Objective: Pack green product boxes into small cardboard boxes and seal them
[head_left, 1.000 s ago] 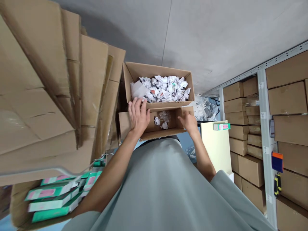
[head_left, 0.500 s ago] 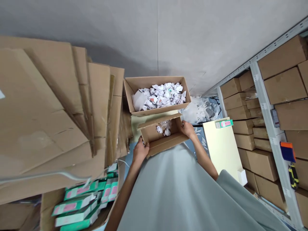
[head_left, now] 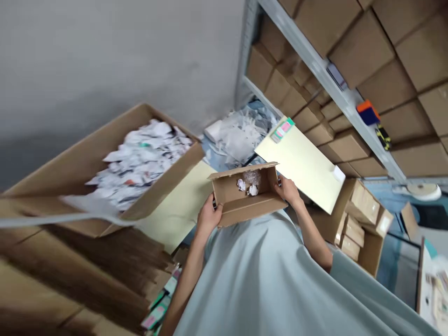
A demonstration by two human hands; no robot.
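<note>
Between my hands is a small open cardboard box [head_left: 227,192], held in front of my body. My left hand [head_left: 209,215] grips its left end, thumb inside the wall and fingers outside. At the other end, my right hand [head_left: 287,190] is closed on the right wall in the same way. Inside the box lie a piece of clear bubble wrap [head_left: 252,177] and two crumpled balls of white paper [head_left: 252,190]. The outer fingers of both hands are partly hidden by the box walls.
A large carton of crumpled paper [head_left: 143,158] stands on a pale yellow tabletop [head_left: 178,205] at left. To the right, a pale board [head_left: 301,163] carries a green-and-pink box [head_left: 283,129]. Shelves of cartons [head_left: 367,46] rise behind. A carton of small boxes [head_left: 371,252] sits at lower right.
My view has swung to the right, bringing the carton at lower right into sight. The small box stays in both hands, turned along with me, its contents much the same.
</note>
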